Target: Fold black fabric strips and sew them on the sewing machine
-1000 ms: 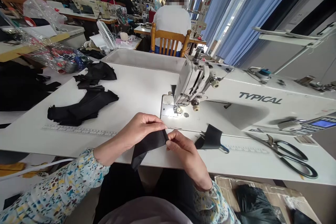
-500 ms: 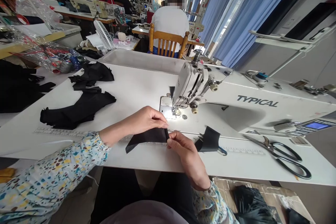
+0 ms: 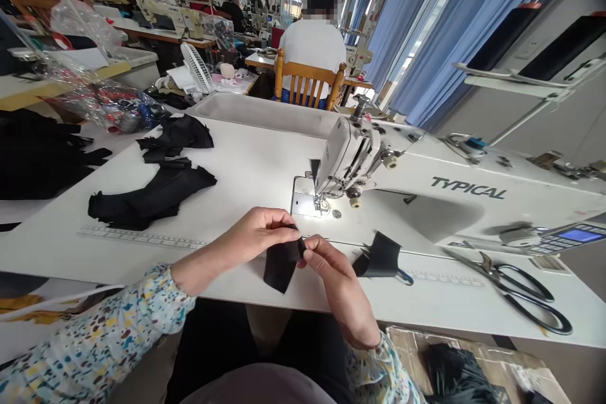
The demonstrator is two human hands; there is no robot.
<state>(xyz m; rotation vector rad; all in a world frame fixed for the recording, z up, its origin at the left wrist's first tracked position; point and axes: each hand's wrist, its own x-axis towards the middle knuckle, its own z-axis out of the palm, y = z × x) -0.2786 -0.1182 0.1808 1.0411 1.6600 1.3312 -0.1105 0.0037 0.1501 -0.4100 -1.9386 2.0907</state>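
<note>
My left hand [image 3: 258, 233] pinches the upper edge of a small black fabric piece [image 3: 281, 265], fingers closed. At the piece's right edge, my right hand [image 3: 331, 271] grips the cloth between thumb and index finger. The piece hangs down between the hands over the front of the white table, just in front of the needle plate [image 3: 304, 197] of a sewing machine [image 3: 426, 183]. Another black piece [image 3: 382, 255] lies right of my right hand, with a blue-handled tool partly under it.
Large scissors [image 3: 514, 287] lie at the right of the table [image 3: 246, 158]. Black fabric pieces [image 3: 151, 199] are at the left, beside a ruler strip [image 3: 142, 238]. Beyond the table a person [image 3: 312, 44] sits on a wooden chair [image 3: 307, 79]. A cardboard box [image 3: 407, 344] stands below right.
The fabric piece has swung from stretching out leftward to hanging down, its edge turned between my fingers. The whole view has shifted slightly.
</note>
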